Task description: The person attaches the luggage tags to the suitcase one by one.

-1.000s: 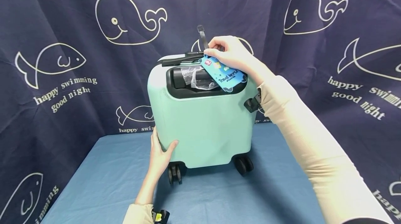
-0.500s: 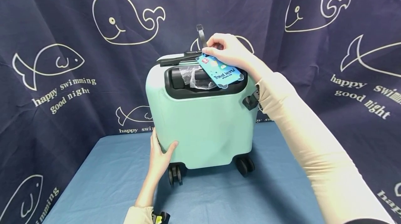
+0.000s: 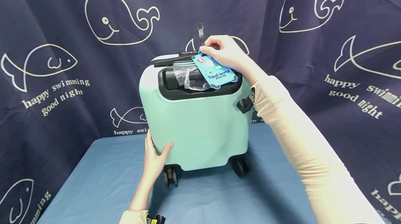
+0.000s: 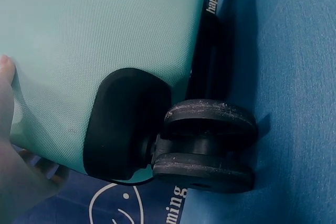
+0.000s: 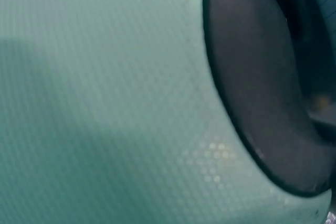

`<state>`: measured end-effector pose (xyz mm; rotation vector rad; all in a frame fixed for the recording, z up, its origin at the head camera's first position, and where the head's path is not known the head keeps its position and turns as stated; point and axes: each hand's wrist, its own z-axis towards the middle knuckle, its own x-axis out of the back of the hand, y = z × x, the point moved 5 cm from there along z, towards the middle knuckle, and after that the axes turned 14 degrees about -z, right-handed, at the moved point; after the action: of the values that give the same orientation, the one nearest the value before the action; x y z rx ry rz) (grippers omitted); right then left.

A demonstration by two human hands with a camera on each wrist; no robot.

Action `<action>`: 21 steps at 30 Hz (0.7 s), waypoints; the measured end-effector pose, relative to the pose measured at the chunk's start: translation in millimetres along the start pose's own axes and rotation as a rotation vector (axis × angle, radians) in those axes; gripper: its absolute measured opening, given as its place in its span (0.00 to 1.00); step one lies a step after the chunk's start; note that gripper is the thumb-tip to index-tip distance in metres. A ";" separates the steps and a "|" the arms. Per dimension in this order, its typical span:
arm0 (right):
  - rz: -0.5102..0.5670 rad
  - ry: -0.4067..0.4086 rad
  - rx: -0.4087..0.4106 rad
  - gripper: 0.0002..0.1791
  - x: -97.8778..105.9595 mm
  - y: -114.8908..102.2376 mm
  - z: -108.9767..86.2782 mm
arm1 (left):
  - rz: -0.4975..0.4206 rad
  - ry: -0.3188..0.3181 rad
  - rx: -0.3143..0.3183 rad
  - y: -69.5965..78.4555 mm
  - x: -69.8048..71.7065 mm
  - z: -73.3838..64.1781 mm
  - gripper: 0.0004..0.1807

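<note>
A mint-green suitcase [image 3: 194, 126] stands upright on its black wheels. My left hand [image 3: 154, 159] grips its lower left edge, the thumb on the front face and the fingers along the side. In the left wrist view, a double wheel [image 4: 205, 171] juts out beside that hand. At the suitcase's top, my right hand [image 3: 225, 52] pinches the black strap [image 3: 201, 35] of a blue luggage tag [image 3: 216, 71] between thumb and index finger. The strap's buckle end sticks up above the fingers. The tag, printed "Travel World", hangs over the handle recess. The right wrist view holds only the shell and recess edge.
Crumpled clear plastic [image 3: 195, 79] wraps the black bar in the recess. Black straps or handle parts [image 3: 169, 61] lie across the suitcase top. A blue cloth [image 3: 200, 199] covers the table, with a dark whale-print curtain [image 3: 188, 5] hanging behind and at both sides.
The suitcase and both hands sit slightly farther left in the head view. The tag has swung a little flatter over the recess, and its strap points more upright. Both hands keep their hold.
</note>
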<state>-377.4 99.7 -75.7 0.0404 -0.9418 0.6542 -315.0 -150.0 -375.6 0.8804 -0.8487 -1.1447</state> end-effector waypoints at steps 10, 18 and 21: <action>0.020 -0.004 -0.007 0.11 -7.4 -0.1 0.7 | 0.011 -0.034 0.009 2.5 8.3 -0.9 0.53; -0.007 -0.010 -0.007 0.11 -2.1 1.6 -0.2 | -0.042 -0.042 0.020 13.6 12.8 2.9 0.49; -0.013 -0.017 -0.003 0.11 0.4 1.3 -0.3 | -0.029 -0.020 0.003 19.4 17.0 4.5 0.44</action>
<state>-377.7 101.1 -75.9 0.0494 -0.9577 0.6415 -308.2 -163.7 -354.4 0.8876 -0.8565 -1.1789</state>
